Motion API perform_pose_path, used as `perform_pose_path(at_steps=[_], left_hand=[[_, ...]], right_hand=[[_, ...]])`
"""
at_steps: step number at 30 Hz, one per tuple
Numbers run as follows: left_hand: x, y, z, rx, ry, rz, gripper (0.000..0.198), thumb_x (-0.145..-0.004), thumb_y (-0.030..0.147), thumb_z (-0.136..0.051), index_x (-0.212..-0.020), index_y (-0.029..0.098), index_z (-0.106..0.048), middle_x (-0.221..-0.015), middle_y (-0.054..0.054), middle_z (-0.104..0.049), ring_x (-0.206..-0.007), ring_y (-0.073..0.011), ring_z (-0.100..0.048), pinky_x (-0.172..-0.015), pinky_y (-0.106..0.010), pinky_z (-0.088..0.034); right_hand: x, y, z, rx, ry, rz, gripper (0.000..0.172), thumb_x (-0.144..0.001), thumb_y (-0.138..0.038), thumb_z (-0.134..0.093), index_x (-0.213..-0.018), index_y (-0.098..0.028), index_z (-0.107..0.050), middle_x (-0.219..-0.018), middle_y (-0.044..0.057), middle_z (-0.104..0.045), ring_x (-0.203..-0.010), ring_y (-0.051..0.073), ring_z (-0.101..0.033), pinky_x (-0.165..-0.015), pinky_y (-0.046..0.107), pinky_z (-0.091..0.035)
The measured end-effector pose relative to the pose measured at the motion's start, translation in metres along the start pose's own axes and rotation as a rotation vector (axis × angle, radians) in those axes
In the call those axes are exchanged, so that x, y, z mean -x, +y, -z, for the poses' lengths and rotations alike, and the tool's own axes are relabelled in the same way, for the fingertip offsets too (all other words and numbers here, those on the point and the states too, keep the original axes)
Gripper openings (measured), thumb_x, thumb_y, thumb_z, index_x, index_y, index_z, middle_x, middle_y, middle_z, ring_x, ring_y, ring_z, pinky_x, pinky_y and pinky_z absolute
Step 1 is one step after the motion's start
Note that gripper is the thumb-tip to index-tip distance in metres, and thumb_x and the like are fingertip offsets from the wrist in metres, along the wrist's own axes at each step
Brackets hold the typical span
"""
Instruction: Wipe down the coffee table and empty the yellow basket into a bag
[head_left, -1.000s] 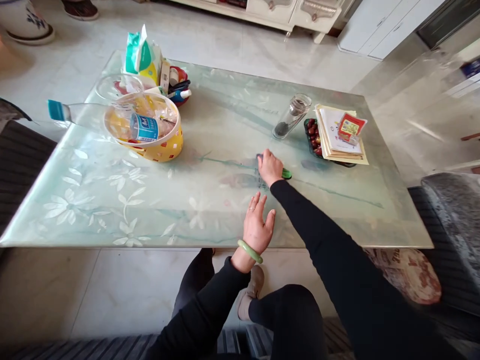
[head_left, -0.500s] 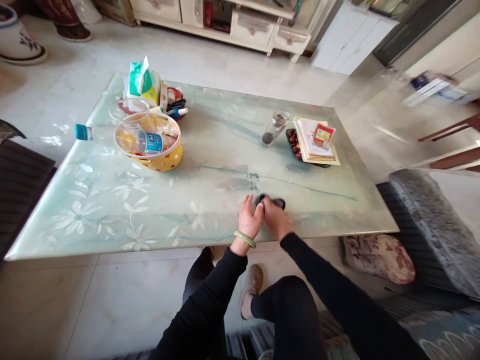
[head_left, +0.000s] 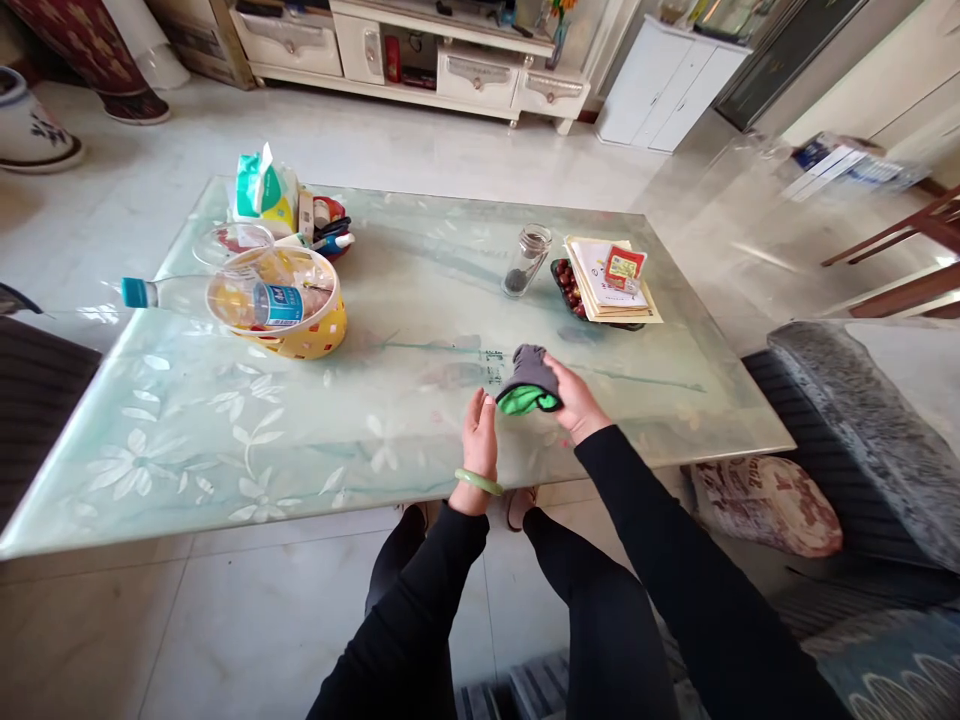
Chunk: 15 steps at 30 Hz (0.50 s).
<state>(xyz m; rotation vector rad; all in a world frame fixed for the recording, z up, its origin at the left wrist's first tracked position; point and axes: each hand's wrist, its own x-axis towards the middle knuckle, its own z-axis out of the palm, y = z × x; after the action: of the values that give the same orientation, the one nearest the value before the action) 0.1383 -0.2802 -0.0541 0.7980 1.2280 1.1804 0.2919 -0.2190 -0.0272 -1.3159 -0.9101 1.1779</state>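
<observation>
My right hand [head_left: 574,402] holds a small grey and green cloth [head_left: 529,385] lifted just above the glass table [head_left: 225,430], near its front edge. My left hand [head_left: 480,438], with a green bangle at the wrist, is beside the cloth with fingers straight and touching its left side. Both arms wear black sleeves.
A yellow bowl [head_left: 300,335] with a plastic bottle [head_left: 195,295] lying across it stands at the left. Behind it are a tissue pack [head_left: 259,190] and a glass bowl [head_left: 229,240]. A glass jar [head_left: 527,260], a tray of red fruit [head_left: 566,285] and stacked papers [head_left: 611,285] sit right of centre. A grey sofa [head_left: 862,420] lies to the right.
My right hand drew the cloth from mid-table back toward the front edge and lifted it off the glass. My left hand came up beside it. The view tilted upward.
</observation>
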Motion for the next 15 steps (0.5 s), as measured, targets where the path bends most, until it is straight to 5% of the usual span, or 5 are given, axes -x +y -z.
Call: perform_pose_path(at_steps=[5,10,12,15], left_hand=[[0.006,0.003,-0.011,0.234,-0.126,0.053,0.062,-0.091,0.052,-0.075,-0.143,0.021,-0.062,-0.142,-0.016,-0.07,-0.124,-0.029,-0.073,-0.099,-0.042,-0.063],[0.0,-0.009,-0.02,0.208,-0.055,0.053,0.04,-0.08,0.036,-0.085,-0.11,0.016,-0.068,-0.097,-0.004,-0.076,-0.078,-0.0159,-0.077,-0.087,-0.037,-0.067],[-0.001,-0.012,-0.023,0.159,-0.051,0.023,0.032,-0.082,0.03,-0.081,-0.107,0.016,-0.068,-0.094,-0.004,-0.076,-0.078,-0.0163,-0.078,-0.088,-0.037,-0.067],[0.004,-0.012,-0.028,0.043,-0.155,-0.091,0.041,-0.083,0.023,-0.075,-0.123,0.016,-0.071,-0.115,-0.012,-0.08,-0.102,-0.0243,-0.079,-0.096,-0.041,-0.064]], right_hand=[[-0.003,-0.012,0.011,-0.165,-0.067,-0.047,0.033,-0.078,-0.051,-0.071,-0.095,-0.023,-0.063,-0.096,0.006,-0.076,-0.096,0.023,-0.073,-0.081,0.035,-0.059],[-0.004,0.003,0.008,0.055,0.121,0.058,0.035,-0.078,-0.05,-0.063,-0.101,-0.025,-0.055,-0.094,0.0,-0.068,-0.085,0.017,-0.064,-0.071,0.027,-0.052],[0.001,0.012,0.004,0.134,0.185,0.095,0.034,-0.078,-0.05,-0.061,-0.099,-0.024,-0.056,-0.094,0.0,-0.067,-0.086,0.017,-0.062,-0.074,0.027,-0.052],[0.018,0.029,-0.002,0.231,0.167,0.16,0.035,-0.084,-0.056,-0.056,-0.097,-0.023,-0.06,-0.1,0.003,-0.069,-0.095,0.019,-0.063,-0.084,0.03,-0.053]])
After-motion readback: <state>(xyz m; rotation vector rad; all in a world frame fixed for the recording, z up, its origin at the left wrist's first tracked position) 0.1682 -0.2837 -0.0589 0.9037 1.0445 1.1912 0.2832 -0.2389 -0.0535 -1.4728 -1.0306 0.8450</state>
